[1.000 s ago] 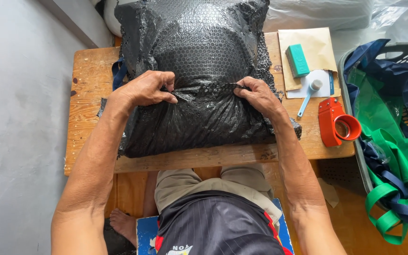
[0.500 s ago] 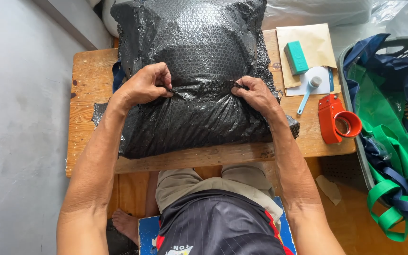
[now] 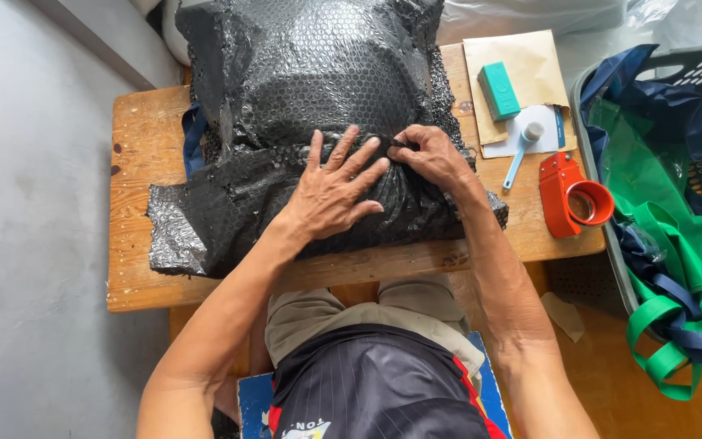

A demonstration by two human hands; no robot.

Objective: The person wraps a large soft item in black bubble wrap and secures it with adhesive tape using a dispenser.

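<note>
Your left hand lies flat, fingers spread, pinning the black wrap down; your right hand pinches its fold shut. The tape dispenser waits at three o'clock, within reach.

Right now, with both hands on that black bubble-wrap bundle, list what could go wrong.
The black bubble-wrap bundle overhangs the far edge of the small wooden table, so it might slide off. The left hand only presses flat, and the right hand pinches just a fold, so the wrap may spring open. An elbow could knock the orange tape dispenser off the table's right edge.
</note>
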